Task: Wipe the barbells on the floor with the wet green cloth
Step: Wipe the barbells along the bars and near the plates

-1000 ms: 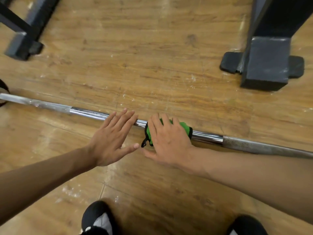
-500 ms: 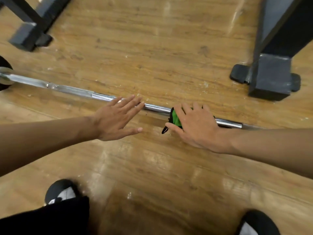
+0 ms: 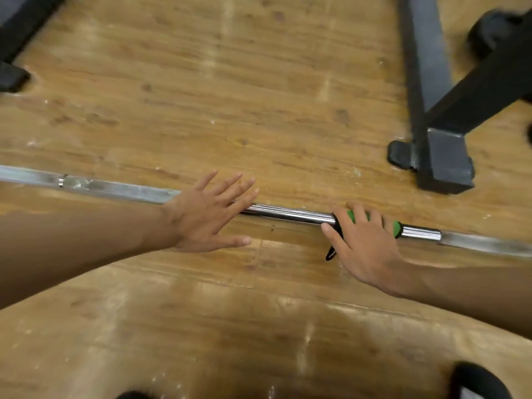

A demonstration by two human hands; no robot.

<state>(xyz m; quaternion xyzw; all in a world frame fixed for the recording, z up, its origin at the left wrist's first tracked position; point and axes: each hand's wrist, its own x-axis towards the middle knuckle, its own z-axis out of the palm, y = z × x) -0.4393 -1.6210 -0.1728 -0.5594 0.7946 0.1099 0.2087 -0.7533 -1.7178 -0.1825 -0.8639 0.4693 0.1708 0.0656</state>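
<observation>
A long steel barbell (image 3: 290, 213) lies across the wooden floor from the left edge to the right edge. My left hand (image 3: 208, 216) rests flat on the bar with straight, spread fingers. Further right, my right hand (image 3: 362, 241) wraps the green cloth (image 3: 396, 226) round the bar, fingers curled over the top. Most of the cloth is hidden under that hand; a black edge of it hangs down toward the floor.
A dark metal rack foot (image 3: 443, 159) with a rubber pad stands behind the bar at the right. Another dark frame foot (image 3: 11, 76) sits at the far left. Black shoe tips (image 3: 478, 381) show at the bottom edge.
My right hand has slid the green cloth to the right along the bar, away from my left hand. The view has shifted, and the gap between my hands has widened.
</observation>
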